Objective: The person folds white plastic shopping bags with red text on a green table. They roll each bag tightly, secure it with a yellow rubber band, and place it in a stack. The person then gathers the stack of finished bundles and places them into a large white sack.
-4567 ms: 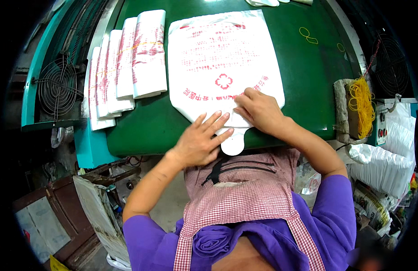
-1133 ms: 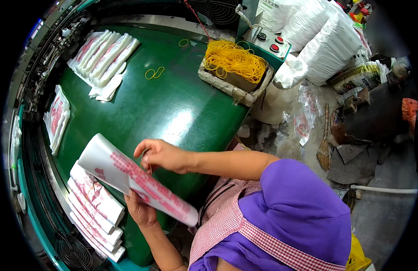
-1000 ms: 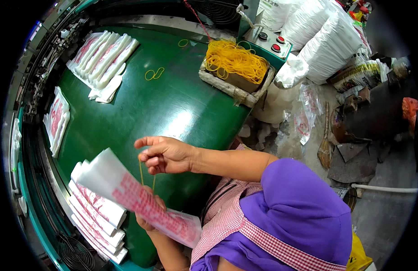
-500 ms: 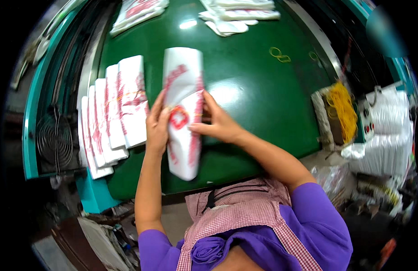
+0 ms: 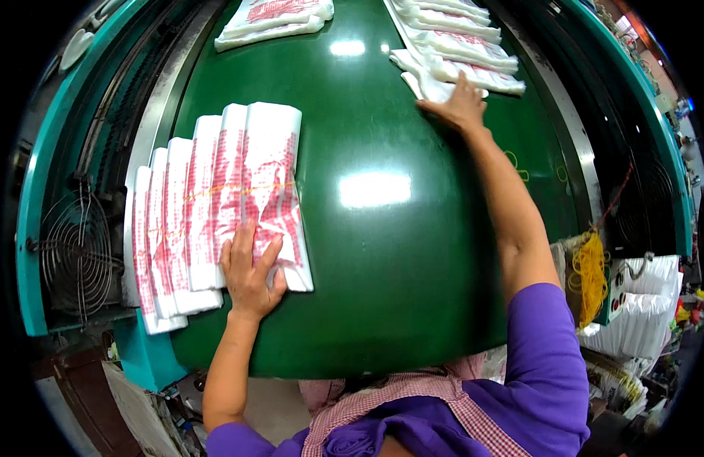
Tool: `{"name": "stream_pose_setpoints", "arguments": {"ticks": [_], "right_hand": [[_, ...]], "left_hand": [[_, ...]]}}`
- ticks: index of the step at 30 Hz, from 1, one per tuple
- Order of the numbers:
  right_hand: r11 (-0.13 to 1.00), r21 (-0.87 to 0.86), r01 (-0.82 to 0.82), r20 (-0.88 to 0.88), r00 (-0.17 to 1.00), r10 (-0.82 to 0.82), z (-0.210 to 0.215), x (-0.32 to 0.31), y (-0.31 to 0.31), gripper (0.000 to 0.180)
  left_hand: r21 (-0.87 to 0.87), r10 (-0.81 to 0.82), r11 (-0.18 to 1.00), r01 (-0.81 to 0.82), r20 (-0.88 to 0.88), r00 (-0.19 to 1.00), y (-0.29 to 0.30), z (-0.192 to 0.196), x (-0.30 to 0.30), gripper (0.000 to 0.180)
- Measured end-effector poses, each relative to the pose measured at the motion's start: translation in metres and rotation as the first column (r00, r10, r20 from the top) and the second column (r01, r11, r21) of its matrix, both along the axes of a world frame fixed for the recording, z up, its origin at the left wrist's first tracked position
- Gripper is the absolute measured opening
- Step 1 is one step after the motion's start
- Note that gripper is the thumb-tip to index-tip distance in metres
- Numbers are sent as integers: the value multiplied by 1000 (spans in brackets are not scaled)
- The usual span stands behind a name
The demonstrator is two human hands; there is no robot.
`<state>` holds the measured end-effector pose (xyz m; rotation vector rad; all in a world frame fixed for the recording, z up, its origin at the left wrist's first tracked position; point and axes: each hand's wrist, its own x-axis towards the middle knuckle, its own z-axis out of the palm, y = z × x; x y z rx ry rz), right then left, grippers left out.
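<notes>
My left hand [image 5: 253, 276] lies with spread fingers on the nearest bundle of folded white plastic bags [image 5: 272, 152], which has red print and a yellow rubber band round its middle. That bundle overlaps a row of several similar bundles [image 5: 167, 228] fanned out to its left. Far off at the right, my right hand [image 5: 460, 107] is stretched out, fingers apart, over the near end of a stack of white plastic bags [image 5: 428, 85]. Its fingertips touch or almost touch the bags; I cannot tell which.
Both groups lie on a green conveyor belt [image 5: 367, 282] between metal side rails [image 5: 553, 129]. Another bag stack [image 5: 279, 19] is at the far left. Yellow rubber bands [image 5: 592, 278] hang at the right edge, near white bags [image 5: 645, 305]. A round wire guard [image 5: 79, 255] stands at left.
The folded bundle held between both hands now lies at the right end of the left row. My left hand rests on it, while my right hand has reached far forward to the right stack.
</notes>
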<state>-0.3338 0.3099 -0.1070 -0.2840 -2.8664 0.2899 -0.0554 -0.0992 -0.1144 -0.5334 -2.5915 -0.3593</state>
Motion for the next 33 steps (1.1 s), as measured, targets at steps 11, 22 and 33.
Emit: {"name": "stream_pose_setpoints", "arguments": {"ticks": [11,22,33], "right_hand": [[972,228,-50,-314,941,122,-26,-31,48,44],[647,-457,-611,-422,789,447,16,220,-22,31],[-89,-726,-682,-579,676,-455,85,537,257,38]], "left_hand": [[-3,14,1000,-14,27,1000,-4,-2,5,45],[-21,-74,997,73,-95,993,8,5,-10,50],[61,-129,990,130,-22,991,-1,-6,-1,47]]}}
